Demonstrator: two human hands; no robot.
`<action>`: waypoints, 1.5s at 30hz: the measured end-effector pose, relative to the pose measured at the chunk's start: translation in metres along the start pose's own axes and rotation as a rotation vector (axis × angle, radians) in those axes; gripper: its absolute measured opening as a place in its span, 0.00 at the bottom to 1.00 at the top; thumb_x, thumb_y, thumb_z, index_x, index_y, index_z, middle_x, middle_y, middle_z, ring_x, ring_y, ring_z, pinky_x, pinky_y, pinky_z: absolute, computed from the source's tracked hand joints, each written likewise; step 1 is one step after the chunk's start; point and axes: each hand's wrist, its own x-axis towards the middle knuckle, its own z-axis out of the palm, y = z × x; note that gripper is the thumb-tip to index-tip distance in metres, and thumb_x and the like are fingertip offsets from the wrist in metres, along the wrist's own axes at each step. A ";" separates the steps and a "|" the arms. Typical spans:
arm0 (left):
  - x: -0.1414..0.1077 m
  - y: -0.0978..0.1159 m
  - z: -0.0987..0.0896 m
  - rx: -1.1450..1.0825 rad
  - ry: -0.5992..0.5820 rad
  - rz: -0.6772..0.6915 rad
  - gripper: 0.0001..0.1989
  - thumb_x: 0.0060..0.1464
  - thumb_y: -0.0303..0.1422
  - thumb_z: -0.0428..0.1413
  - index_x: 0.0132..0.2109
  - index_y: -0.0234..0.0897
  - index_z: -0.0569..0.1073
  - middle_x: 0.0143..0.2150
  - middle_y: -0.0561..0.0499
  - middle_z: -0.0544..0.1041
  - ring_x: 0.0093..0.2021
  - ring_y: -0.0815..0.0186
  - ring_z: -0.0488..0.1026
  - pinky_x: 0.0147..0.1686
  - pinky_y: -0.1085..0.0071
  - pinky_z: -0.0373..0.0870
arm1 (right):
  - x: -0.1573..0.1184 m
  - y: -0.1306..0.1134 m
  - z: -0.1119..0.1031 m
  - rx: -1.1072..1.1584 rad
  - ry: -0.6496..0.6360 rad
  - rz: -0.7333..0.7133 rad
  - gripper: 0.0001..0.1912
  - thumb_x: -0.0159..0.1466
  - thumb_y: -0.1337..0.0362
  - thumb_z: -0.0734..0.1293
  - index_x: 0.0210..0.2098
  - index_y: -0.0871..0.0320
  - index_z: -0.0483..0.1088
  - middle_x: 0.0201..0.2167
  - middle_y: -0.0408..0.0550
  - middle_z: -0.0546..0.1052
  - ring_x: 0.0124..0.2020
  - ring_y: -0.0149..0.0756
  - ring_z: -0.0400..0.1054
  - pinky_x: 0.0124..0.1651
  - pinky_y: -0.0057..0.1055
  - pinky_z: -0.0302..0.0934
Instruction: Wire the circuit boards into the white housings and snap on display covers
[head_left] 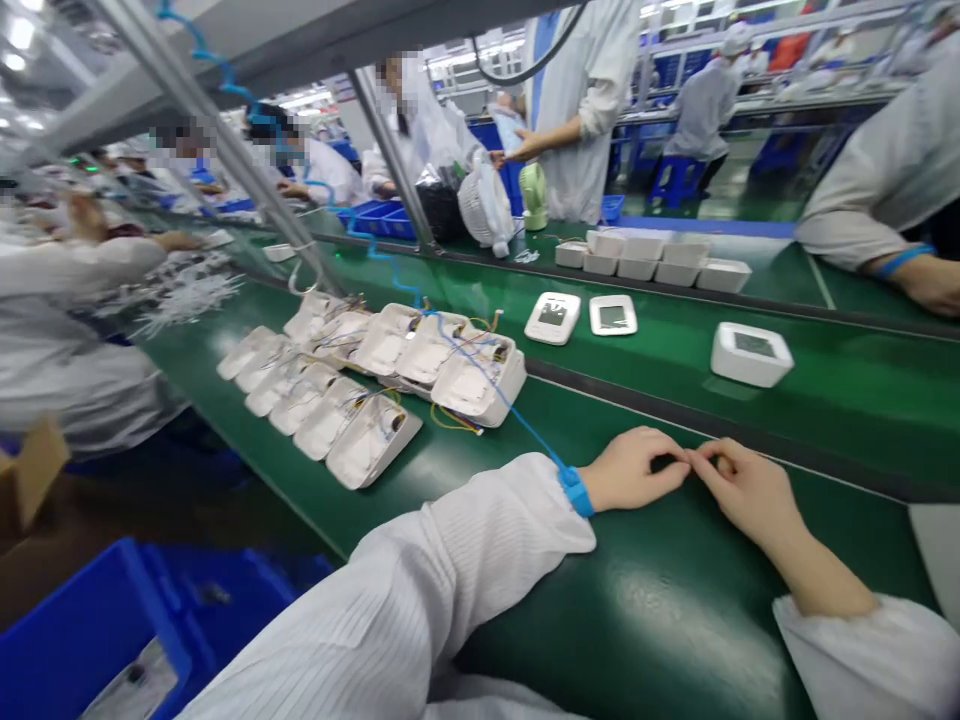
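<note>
My left hand (637,468), with a blue wrist strap (576,490) and its coiled cord, rests over the green bench (645,600). Its thumb and forefinger are pinched together. Fingertip to fingertip with it, my right hand (750,490) is pinched as well. Whatever lies between the fingertips, if anything, is too small to make out. To the left stand rows of white plastic housings (371,440) with thin coloured wires. Beyond my hands, a white device with a screen (752,353) sits on the green belt, and two flat white screen panels (553,318) lie further left.
Stacked white housings (652,262) stand on the far ledge near a white fan (486,205) and a green fan (533,197). Blue bins (97,620) are at lower left. Metal posts (390,160) rise from the bench. Co-workers sit left and across; one stands opposite.
</note>
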 end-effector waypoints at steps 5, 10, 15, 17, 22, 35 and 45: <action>0.027 -0.016 -0.013 0.111 0.179 -0.161 0.07 0.58 0.32 0.54 0.41 0.38 0.76 0.43 0.49 0.79 0.46 0.64 0.75 0.50 0.67 0.71 | 0.011 0.002 -0.004 0.106 -0.066 0.070 0.19 0.64 0.48 0.62 0.28 0.56 0.70 0.13 0.37 0.60 0.17 0.30 0.56 0.25 0.30 0.52; 0.098 -0.054 -0.022 0.229 0.293 -0.304 0.10 0.56 0.30 0.55 0.45 0.35 0.75 0.54 0.43 0.73 0.58 0.59 0.68 0.62 0.64 0.61 | 0.016 -0.001 -0.005 0.164 -0.116 0.080 0.17 0.64 0.52 0.62 0.26 0.56 0.69 0.14 0.36 0.57 0.19 0.30 0.54 0.28 0.29 0.50; 0.162 -0.088 -0.036 0.345 0.329 -0.519 0.18 0.54 0.34 0.58 0.51 0.32 0.72 0.59 0.38 0.69 0.63 0.55 0.61 0.65 0.62 0.53 | 0.017 -0.002 -0.008 0.217 -0.118 0.114 0.15 0.63 0.54 0.62 0.26 0.57 0.68 0.14 0.35 0.56 0.20 0.29 0.52 0.28 0.28 0.49; 0.177 -0.102 -0.047 0.380 0.346 -0.640 0.24 0.52 0.39 0.60 0.52 0.29 0.70 0.60 0.34 0.67 0.64 0.48 0.58 0.64 0.55 0.51 | 0.018 -0.002 -0.009 0.237 -0.123 0.118 0.14 0.64 0.55 0.63 0.26 0.57 0.68 0.15 0.35 0.57 0.20 0.29 0.52 0.28 0.28 0.48; 0.191 -0.132 -0.066 0.412 0.414 -0.940 0.44 0.41 0.50 0.65 0.57 0.22 0.63 0.64 0.18 0.56 0.66 0.29 0.50 0.59 0.40 0.50 | 0.022 -0.001 -0.007 0.239 -0.113 0.136 0.12 0.63 0.59 0.64 0.26 0.58 0.69 0.14 0.34 0.58 0.19 0.27 0.53 0.29 0.26 0.48; 0.168 -0.101 -0.059 0.017 0.657 -0.863 0.38 0.37 0.30 0.62 0.56 0.33 0.56 0.57 0.32 0.65 0.58 0.46 0.67 0.52 0.50 0.68 | 0.023 0.000 -0.008 0.304 -0.090 0.161 0.09 0.63 0.62 0.66 0.28 0.58 0.72 0.16 0.35 0.63 0.20 0.26 0.56 0.28 0.25 0.49; -0.010 0.024 0.014 -1.266 0.313 -0.510 0.35 0.37 0.31 0.59 0.57 0.41 0.69 0.55 0.44 0.75 0.54 0.46 0.74 0.59 0.46 0.65 | 0.021 0.007 -0.002 0.342 0.026 0.172 0.07 0.64 0.63 0.64 0.33 0.57 0.73 0.27 0.41 0.75 0.27 0.30 0.68 0.33 0.26 0.60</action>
